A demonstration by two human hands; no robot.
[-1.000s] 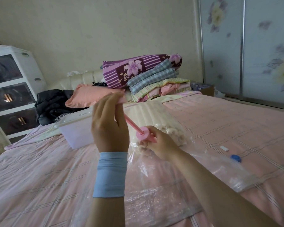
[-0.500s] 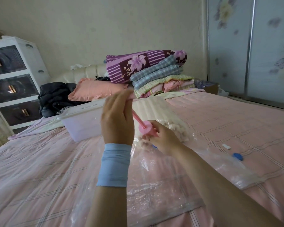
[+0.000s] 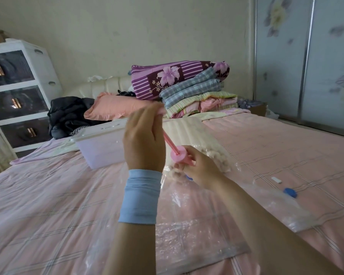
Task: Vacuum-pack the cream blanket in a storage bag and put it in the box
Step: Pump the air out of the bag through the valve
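Observation:
The cream blanket [image 3: 189, 132] lies inside a clear plastic storage bag [image 3: 197, 225] spread on the bed. A pink hand pump [image 3: 180, 155] stands over the bag's valve. My left hand [image 3: 145, 139] grips the pump's handle, with the rod pulled out and up. My right hand [image 3: 201, 167] holds the pump's barrel down by the bag. A pale lilac plastic box [image 3: 101, 147] with its lid sits on the bed just left of the blanket.
A blue valve cap [image 3: 290, 192] and a small white clip [image 3: 276, 180] lie on the pink bedspread [image 3: 48, 205] at right. Folded bedding [image 3: 187, 86] and a pink pillow [image 3: 115, 107] are stacked by the headboard. A white drawer unit [image 3: 18, 92] stands left, a wardrobe [image 3: 306, 56] right.
The view has tilted and shifted slightly. My left hand has pulled the pump handle a little higher; my right hand stays on the barrel.

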